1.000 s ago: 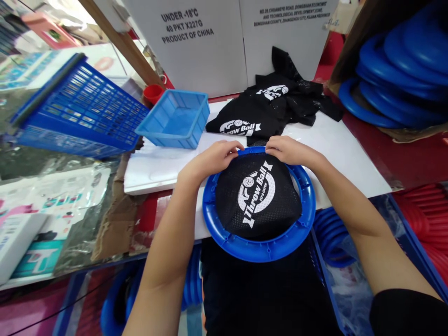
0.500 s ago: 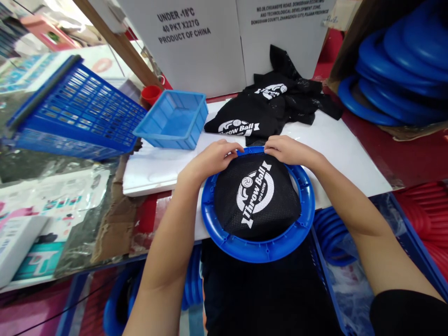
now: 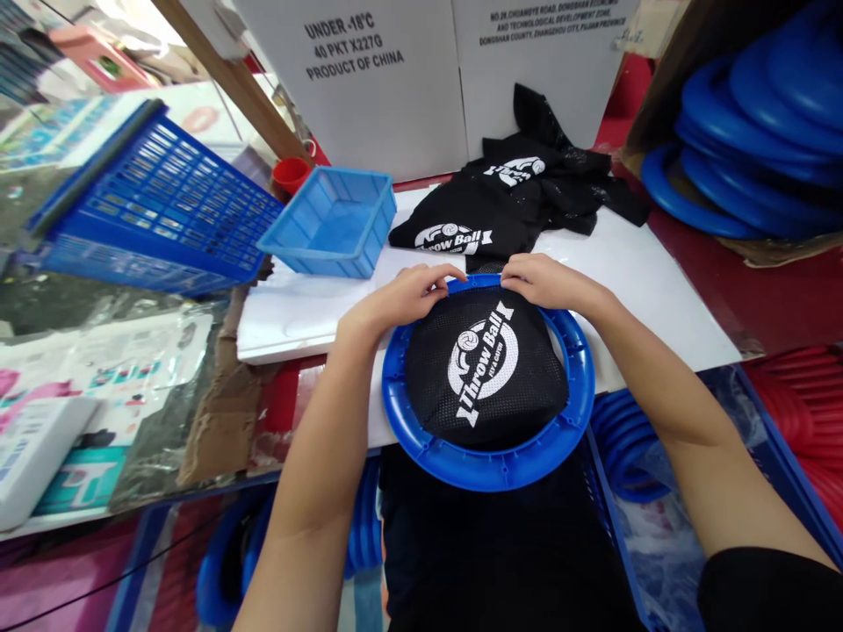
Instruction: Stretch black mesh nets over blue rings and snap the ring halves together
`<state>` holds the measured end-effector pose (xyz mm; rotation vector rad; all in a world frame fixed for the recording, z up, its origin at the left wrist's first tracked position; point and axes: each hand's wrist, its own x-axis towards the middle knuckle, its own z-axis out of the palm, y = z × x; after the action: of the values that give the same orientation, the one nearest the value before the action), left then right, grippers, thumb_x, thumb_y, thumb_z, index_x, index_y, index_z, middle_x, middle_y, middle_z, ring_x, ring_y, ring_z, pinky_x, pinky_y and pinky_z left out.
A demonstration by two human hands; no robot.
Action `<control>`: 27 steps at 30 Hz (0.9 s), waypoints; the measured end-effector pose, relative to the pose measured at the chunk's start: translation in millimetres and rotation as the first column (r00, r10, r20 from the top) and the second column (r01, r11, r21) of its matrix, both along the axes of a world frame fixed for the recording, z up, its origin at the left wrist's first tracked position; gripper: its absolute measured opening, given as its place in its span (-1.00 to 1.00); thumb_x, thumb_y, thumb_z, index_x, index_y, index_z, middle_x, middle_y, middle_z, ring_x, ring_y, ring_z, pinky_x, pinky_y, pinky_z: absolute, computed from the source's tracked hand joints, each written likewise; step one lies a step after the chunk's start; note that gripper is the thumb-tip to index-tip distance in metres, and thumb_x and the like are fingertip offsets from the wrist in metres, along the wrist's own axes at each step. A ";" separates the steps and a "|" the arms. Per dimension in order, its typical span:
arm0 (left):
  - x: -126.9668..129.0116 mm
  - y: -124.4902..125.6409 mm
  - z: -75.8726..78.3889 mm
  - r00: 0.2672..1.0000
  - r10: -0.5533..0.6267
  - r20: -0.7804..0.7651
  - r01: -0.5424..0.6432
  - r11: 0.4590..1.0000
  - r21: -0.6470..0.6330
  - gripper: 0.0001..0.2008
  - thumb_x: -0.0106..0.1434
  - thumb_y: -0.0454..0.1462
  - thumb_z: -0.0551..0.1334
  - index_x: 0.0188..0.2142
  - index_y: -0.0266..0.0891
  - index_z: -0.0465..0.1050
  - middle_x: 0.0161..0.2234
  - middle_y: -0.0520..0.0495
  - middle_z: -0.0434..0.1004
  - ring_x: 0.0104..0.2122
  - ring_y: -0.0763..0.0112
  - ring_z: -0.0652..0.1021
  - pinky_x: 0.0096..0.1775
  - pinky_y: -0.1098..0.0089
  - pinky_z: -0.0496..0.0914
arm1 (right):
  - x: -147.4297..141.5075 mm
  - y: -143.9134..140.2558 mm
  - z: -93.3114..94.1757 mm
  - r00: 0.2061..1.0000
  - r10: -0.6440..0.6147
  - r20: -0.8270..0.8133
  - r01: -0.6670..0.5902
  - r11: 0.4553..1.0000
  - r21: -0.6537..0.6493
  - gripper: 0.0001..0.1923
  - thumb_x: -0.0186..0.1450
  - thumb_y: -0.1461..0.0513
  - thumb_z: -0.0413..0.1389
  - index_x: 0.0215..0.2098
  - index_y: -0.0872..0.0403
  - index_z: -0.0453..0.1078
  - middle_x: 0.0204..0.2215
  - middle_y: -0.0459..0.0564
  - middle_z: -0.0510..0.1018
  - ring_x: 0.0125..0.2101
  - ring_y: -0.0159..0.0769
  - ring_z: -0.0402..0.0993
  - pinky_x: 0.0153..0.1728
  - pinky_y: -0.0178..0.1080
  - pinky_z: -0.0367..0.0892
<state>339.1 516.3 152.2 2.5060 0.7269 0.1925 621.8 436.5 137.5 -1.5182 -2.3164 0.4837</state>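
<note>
The blue ring [image 3: 488, 465] lies on the white surface [image 3: 659, 290], half over its near edge. Left hand [image 3: 401, 298] and right hand [image 3: 543, 281] pinch the black mesh net [image 3: 487, 373] against the ring's far rim. The ring looks stiff and light, the net soft; grip at its hem.

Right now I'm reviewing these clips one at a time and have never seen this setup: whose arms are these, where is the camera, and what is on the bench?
There is no machine. A camera worn on the person's head looks down at their own bare arms. The left hand and right hand pinch the far edge of a black mesh net printed "Throw Ball", which lies in a blue plastic ring. The ring rests on a white board. Behind it lie more black nets, a light blue tray and a blue basket. Stacked blue rings sit at the right.
</note>
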 end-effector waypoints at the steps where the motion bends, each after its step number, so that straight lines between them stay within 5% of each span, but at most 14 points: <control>1: 0.3 -1.2 -1.2 1.000 0.005 -0.009 -0.004 0.999 0.041 -0.57 0.43 -0.35 0.13 0.21 -0.07 0.52 -0.14 -0.10 0.64 -0.08 0.16 0.58 0.09 0.12 0.43 | 0.0 0.1 -0.2 1.000 -0.001 -0.002 0.001 1.000 0.001 -0.75 0.50 0.23 0.05 -0.19 0.05 0.59 -0.20 0.09 0.61 -0.18 -0.13 0.49 -0.07 -0.12 0.35; 6: 6.3 -3.8 -8.3 1.000 0.012 0.008 -0.014 0.984 0.178 -0.63 0.47 -0.33 0.09 0.16 -0.11 0.54 -0.07 -0.17 0.65 -0.01 0.09 0.57 0.14 0.07 0.42 | 0.9 -0.8 0.4 1.000 0.002 0.007 -0.002 1.000 0.000 -0.75 0.50 0.22 0.05 -0.19 0.06 0.58 -0.20 0.10 0.61 -0.17 -0.12 0.51 -0.06 -0.12 0.36; 15: 24.5 -11.7 -11.2 0.993 -0.052 0.103 0.029 0.977 0.210 -0.78 0.49 -0.21 0.20 -0.06 -0.20 0.62 -0.07 -0.20 0.66 0.00 0.08 0.58 0.14 0.08 0.42 | -8.2 0.5 -3.8 0.990 -0.004 -0.140 0.022 0.992 0.127 -0.76 0.50 0.16 0.08 -0.12 0.04 0.60 -0.12 0.13 0.61 -0.06 -0.04 0.51 0.07 0.03 0.41; 19: 29.1 -17.8 -7.8 0.991 0.007 0.134 -0.023 0.993 0.117 -0.80 0.43 -0.30 0.19 -0.12 -0.21 0.62 -0.14 -0.16 0.69 -0.12 0.16 0.62 0.05 0.16 0.46 | -17.6 8.3 -8.4 0.975 0.079 -0.209 -0.059 0.993 0.099 -0.84 0.43 0.17 0.18 -0.21 0.05 0.59 -0.07 0.14 0.60 -0.02 -0.04 0.54 0.11 0.04 0.42; 27: 32.7 -11.5 -10.0 0.955 0.215 0.204 -0.188 0.972 -0.142 -0.81 0.36 -0.30 0.24 -0.23 -0.18 0.69 -0.20 -0.08 0.76 -0.17 0.21 0.66 -0.01 0.23 0.51 | -20.0 9.8 -10.7 0.949 0.044 -0.312 -0.027 0.998 0.056 -0.83 0.43 0.17 0.11 -0.30 0.02 0.48 -0.12 0.09 0.64 -0.07 -0.09 0.56 0.08 -0.01 0.43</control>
<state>371.8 504.8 142.2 2.2498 0.8745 0.4749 601.8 446.3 126.9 -1.2729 -2.0949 0.6211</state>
